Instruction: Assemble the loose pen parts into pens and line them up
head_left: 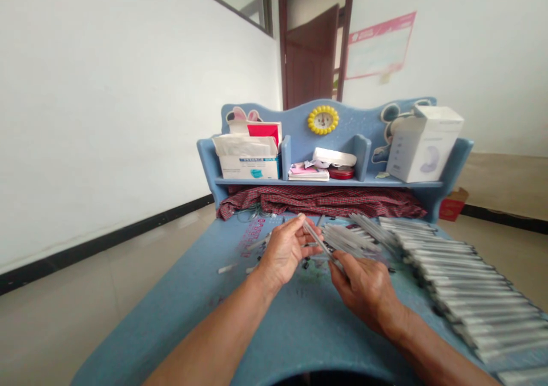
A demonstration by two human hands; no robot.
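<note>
A thin, clear pen barrel slants between my two hands above the blue desk. My left hand pinches its upper end between thumb and forefinger, with the other fingers spread loosely behind. My right hand is closed round the lower end, which is partly hidden in the fingers. Just behind the hands lies a loose pile of clear barrels. Small black parts are scattered on the desk around it. To the right, a long row of pens with dark ends lies side by side.
A blue shelf crosses the desk's back, carrying a mask box, a red round tin and a white box. Checked cloth is bunched beneath it. A small white piece lies left.
</note>
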